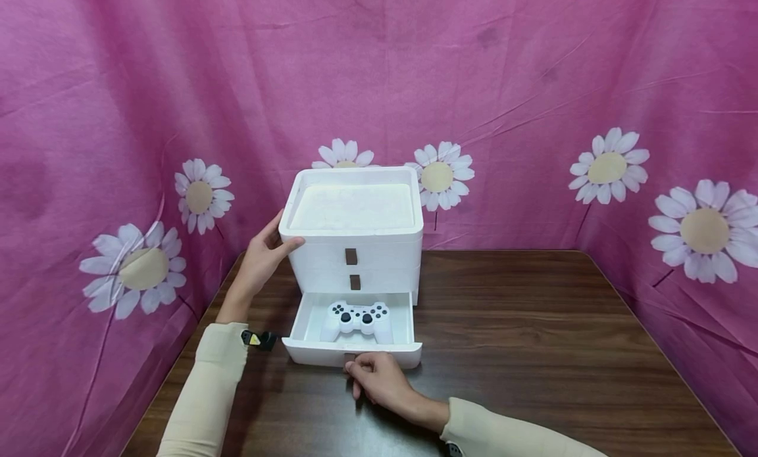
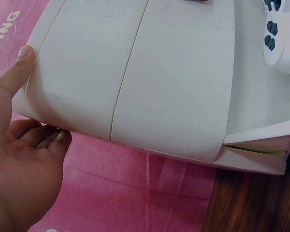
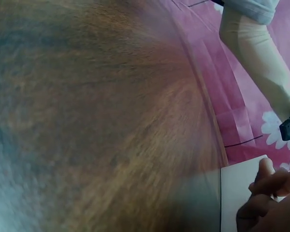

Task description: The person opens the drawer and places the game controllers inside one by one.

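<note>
A white three-drawer organizer (image 1: 320,263) stands on the table, its bottom drawer (image 1: 302,353) pulled out toward me. In that drawer lies a white game controller (image 1: 358,312) with black thumbsticks; its edge also shows in the left wrist view. My left hand (image 1: 256,266) holds the organizer's upper left corner, thumb on the front and fingers along the side. At the drawer front, my right hand (image 1: 385,383) pinches the brown pull tab (image 1: 350,358), partly covering it. In the right wrist view, the curled fingers (image 3: 266,186) overlap the white drawer front.
Brown pull tabs mark the two upper drawers, which are pushed in. The organizer's top is a shallow recessed tray (image 1: 355,207). Dark wood table (image 1: 533,332) extends to the right. A pink curtain (image 1: 503,82) with white daisies hangs behind and along both sides.
</note>
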Available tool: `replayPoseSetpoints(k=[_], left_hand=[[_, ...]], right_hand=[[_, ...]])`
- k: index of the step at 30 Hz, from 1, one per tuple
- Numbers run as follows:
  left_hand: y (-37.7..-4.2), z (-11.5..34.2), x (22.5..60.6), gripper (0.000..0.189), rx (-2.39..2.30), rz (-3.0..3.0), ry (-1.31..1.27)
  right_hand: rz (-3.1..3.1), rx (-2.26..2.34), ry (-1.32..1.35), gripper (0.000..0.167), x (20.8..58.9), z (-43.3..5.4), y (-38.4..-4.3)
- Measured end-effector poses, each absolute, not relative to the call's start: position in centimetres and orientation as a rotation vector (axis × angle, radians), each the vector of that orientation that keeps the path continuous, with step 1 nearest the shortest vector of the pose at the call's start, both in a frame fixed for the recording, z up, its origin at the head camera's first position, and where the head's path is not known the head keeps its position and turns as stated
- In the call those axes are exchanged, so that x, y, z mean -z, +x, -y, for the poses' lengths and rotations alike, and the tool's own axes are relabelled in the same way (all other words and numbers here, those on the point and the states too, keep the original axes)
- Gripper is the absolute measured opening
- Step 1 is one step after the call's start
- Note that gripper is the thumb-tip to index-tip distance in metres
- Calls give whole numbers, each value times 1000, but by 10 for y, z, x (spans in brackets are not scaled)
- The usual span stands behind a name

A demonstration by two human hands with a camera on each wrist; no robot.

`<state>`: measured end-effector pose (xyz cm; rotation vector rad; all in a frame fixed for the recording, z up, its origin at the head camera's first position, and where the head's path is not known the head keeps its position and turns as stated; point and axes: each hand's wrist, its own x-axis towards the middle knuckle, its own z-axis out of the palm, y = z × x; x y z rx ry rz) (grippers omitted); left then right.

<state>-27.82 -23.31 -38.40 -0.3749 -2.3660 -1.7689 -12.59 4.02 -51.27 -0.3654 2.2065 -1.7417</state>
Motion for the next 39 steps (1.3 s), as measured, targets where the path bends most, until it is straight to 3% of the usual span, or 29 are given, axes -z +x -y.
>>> replayPoseSetpoints(k=[20,39], left_hand=[[-277,233,382,83,1758,2381,-357],[-277,233,381,83,1754,2392,-350]], right_hand=[[-2271,1842,-451,24,516,-40,-136],[-2224,1971,-342,25,517,-43,-181]])
